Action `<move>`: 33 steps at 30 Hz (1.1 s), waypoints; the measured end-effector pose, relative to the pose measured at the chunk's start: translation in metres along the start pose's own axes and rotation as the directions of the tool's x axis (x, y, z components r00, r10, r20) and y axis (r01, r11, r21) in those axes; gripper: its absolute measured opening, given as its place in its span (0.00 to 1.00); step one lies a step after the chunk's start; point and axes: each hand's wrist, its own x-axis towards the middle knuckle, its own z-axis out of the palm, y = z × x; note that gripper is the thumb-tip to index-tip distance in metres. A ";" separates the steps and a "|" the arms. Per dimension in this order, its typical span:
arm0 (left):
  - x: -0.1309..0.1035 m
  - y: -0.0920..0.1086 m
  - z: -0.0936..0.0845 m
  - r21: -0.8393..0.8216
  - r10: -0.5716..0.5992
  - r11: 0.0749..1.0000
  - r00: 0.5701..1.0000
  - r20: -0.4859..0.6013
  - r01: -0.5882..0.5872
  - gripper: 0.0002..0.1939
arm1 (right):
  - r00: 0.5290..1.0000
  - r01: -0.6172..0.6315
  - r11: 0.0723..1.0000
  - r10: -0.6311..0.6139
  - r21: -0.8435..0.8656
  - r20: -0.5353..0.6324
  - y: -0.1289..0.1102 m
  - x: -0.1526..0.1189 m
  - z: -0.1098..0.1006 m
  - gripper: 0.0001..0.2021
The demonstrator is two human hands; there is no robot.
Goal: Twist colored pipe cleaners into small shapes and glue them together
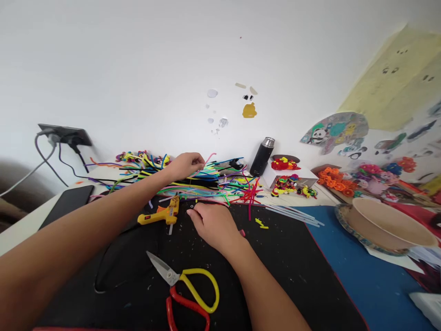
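Note:
My left hand (188, 165) reaches over a pile of coloured pipe cleaners (172, 188) by the wall. Its thumb and fingers are pinched together at a pink pipe cleaner (210, 156) with a bent end. My right hand (215, 226) rests low over the black mat (275, 266), fingers curled under and closed; what they hold, if anything, is hidden. Just left of it lies a yellow glue gun (161, 215) with a clear stick under its tip. Nearer to me are scissors (179, 278) with one yellow and one red handle, blades spread.
A black thermos (262, 157) stands beside a white box (292, 177) near small pipe-cleaner figures (287, 183). Glue sticks (294, 215) and yellow bits (262, 224) lie to the right. Farther right is a large bowl (392, 225). A phone (67, 207) and plugged cables (65, 138) are left.

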 end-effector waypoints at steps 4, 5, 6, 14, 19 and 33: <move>-0.001 -0.003 0.011 0.010 0.052 0.999 0.998 0.030 -0.052 0.11 | 1.000 0.001 1.000 -0.001 -0.011 0.018 -0.002 0.000 -0.001 0.19; -0.002 -0.003 0.013 0.018 0.065 0.998 0.997 0.030 -0.066 0.12 | 1.000 0.004 1.000 -0.003 -0.012 0.023 -0.002 0.000 0.000 0.19; -0.002 -0.002 0.015 0.025 0.075 0.997 0.997 0.032 -0.075 0.12 | 1.000 0.007 1.000 -0.007 -0.012 0.027 -0.002 0.000 0.000 0.19; -0.005 -0.002 0.008 0.069 0.047 0.996 0.998 0.037 -0.049 0.13 | 0.999 0.013 1.000 -0.013 -0.003 0.032 -0.002 -0.001 0.000 0.19; -0.008 -0.020 0.002 0.265 0.073 0.958 0.990 0.124 -0.104 0.18 | 0.999 0.017 1.000 -0.017 -0.009 0.039 -0.003 -0.001 0.001 0.19; -0.009 -0.045 0.004 0.556 -0.002 0.819 0.969 0.248 -0.140 0.22 | 0.995 0.040 0.999 -0.039 -0.007 0.089 -0.007 -0.001 0.002 0.18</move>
